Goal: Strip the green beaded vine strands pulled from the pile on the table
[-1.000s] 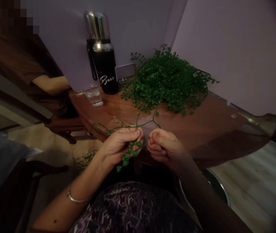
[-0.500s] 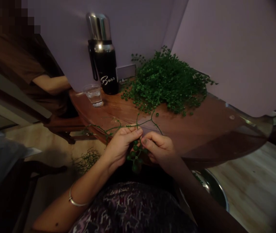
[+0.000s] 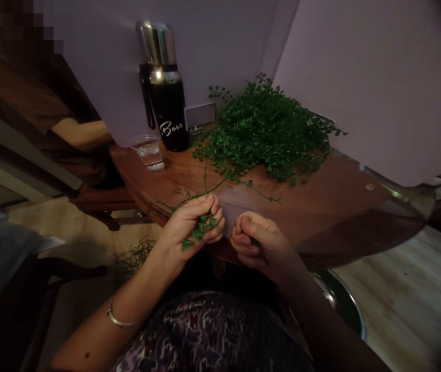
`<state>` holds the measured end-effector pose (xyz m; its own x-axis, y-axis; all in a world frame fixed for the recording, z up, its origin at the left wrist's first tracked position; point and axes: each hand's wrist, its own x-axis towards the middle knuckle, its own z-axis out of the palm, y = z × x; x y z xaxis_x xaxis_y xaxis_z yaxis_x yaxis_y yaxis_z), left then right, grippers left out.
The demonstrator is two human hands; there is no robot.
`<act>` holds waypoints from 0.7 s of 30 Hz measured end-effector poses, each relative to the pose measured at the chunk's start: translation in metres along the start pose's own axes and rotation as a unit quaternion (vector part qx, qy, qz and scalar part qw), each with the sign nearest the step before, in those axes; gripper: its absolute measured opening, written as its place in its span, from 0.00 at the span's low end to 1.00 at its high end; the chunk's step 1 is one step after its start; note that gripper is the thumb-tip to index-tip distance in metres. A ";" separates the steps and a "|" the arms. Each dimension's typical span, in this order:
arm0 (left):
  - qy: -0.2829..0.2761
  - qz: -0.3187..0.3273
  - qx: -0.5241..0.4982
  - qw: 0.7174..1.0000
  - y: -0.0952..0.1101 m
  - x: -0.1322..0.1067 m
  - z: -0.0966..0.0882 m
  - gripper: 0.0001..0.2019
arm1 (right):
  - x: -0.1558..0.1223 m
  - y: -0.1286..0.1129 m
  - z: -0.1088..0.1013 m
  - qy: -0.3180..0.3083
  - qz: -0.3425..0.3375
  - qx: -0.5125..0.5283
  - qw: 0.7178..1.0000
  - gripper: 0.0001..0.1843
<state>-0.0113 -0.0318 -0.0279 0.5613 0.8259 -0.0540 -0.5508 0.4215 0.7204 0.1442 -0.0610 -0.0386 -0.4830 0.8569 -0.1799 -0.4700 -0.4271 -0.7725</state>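
My left hand (image 3: 189, 225) is closed around a thin green sprig (image 3: 199, 227) with small round leaves; its bare stems (image 3: 239, 183) trail up over the table edge. Just to its right, my right hand (image 3: 259, 243) is curled into a loose fist with fingertips pinched together, and a bit of green shows in it. Both hands hover at the near edge of the round wooden table (image 3: 340, 206). A large heap of leafy green sprigs (image 3: 267, 132) lies on the table beyond them.
A black and steel flask (image 3: 164, 88) and a glass of water (image 3: 148, 151) stand at the table's back left. Another person's arm (image 3: 81, 134) rests at the left. A metal bowl (image 3: 340, 305) sits on the floor at right. Stripped stems (image 3: 137, 253) lie on the floor.
My right hand has pulled away from the left to the right and closed into a fist. The sprig's stems have swung up and to the right.
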 end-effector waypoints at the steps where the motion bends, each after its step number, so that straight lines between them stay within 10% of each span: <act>1: 0.017 0.013 0.012 1.000 0.000 0.000 0.001 0.11 | 0.000 0.001 0.002 0.021 -0.008 0.002 1.000 0.09; 10: 0.182 0.066 0.131 0.972 -0.012 0.002 0.014 0.13 | 0.000 0.013 0.010 0.101 -0.068 -0.145 0.982 0.16; 17: 0.131 0.100 0.032 0.986 -0.005 0.002 0.009 0.09 | -0.001 0.019 0.012 0.112 -0.100 -0.270 0.951 0.15; 21: 0.084 0.081 -0.068 0.991 -0.004 0.000 0.008 0.12 | -0.003 0.014 0.016 0.122 -0.179 -0.438 0.873 0.16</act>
<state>-0.0039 -0.0365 -0.0249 0.3546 0.9326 -0.0677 -0.7096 0.3156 0.6300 0.1276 -0.0735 -0.0391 -0.1999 0.9717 0.1259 0.2384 0.1728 -0.9557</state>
